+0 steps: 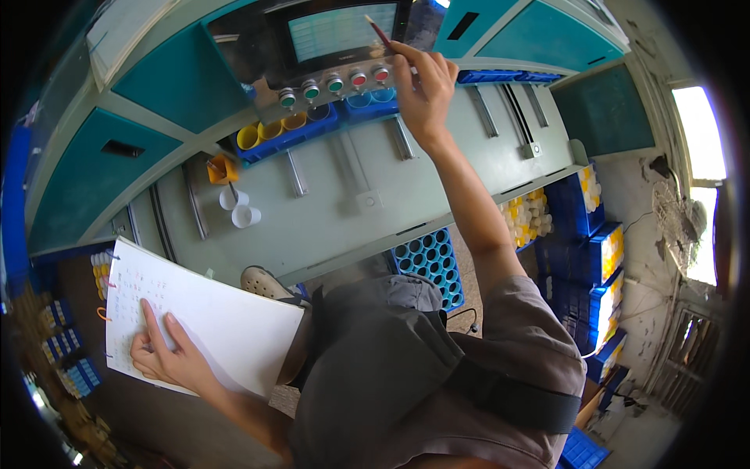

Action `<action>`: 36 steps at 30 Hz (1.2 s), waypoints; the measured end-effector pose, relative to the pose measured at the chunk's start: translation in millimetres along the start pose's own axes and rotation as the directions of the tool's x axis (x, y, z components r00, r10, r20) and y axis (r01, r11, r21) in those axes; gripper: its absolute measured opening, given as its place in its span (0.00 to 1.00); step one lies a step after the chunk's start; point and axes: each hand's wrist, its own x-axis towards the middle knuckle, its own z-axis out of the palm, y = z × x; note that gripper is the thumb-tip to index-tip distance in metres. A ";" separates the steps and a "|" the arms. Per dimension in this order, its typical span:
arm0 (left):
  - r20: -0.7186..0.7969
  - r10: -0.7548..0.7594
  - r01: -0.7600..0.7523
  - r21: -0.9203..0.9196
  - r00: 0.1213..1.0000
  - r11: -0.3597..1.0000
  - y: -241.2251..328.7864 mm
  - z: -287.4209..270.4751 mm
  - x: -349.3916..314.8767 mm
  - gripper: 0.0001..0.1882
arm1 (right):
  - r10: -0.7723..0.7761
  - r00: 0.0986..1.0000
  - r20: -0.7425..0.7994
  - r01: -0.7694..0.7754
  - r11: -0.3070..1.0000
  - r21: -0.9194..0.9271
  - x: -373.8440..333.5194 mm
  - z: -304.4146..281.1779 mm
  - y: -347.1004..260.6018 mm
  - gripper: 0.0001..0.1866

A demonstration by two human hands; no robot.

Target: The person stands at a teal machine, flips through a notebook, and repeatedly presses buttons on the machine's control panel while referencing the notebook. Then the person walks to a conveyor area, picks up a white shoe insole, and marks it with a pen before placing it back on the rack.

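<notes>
An open ring-bound notebook (226, 324) lies tilted at the left, with handwriting along its left part. My left hand (168, 352) rests on the page, index finger and thumb stretched out beside the writing and the other fingers bent. My right hand (422, 90) is raised at the top, closed around a slim dark red pen (378, 31) with a pale tip. The pen overlaps the lit screen (336, 35) of a control panel; whether it touches cannot be made out. Green and red round buttons (335, 84) sit in a row under the screen, left of my right hand.
Blue bins (289, 141) with yellow and blue cups stand below the panel. White cups (245, 216) and an orange container (223, 168) are on the pale machine bench (336, 227). A blue tray of round holes (430, 262) sits below its edge. Stacked blue crates (605, 258) line the right.
</notes>
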 end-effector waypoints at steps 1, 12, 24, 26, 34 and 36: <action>-0.005 0.006 -0.006 -0.004 1.000 1.000 0.2 0.5 1.1 0.20 | 0.000 1.000 0.000 0.000 1.000 -0.002 1.4 1.4 -0.5 0.07; 0.002 0.021 -0.021 -0.001 1.000 1.000 1.4 -1.8 1.5 0.21 | 0.023 0.993 -0.119 -0.030 0.998 -0.060 -0.2 0.4 16.3 0.05; 0.005 -0.004 0.004 -0.006 1.000 1.000 1.4 -2.7 1.7 0.20 | 0.130 0.991 -0.026 -0.131 0.991 -0.038 -15.4 -4.4 13.6 0.07; -0.005 0.014 -0.014 0.005 1.000 1.000 0.6 -2.0 1.9 0.19 | 0.152 0.988 -0.025 -0.154 0.985 -0.074 -15.8 -4.8 16.2 0.07; -0.014 0.047 -0.047 0.011 0.999 0.999 -0.1 -1.0 2.5 0.20 | 0.134 0.991 0.000 -0.134 0.987 -0.085 -29.8 -7.3 19.2 0.07; -0.009 0.042 -0.042 0.003 0.999 0.999 0.0 -1.2 2.5 0.20 | 0.123 0.992 0.010 -0.122 0.990 -0.064 -31.3 -8.0 17.1 0.06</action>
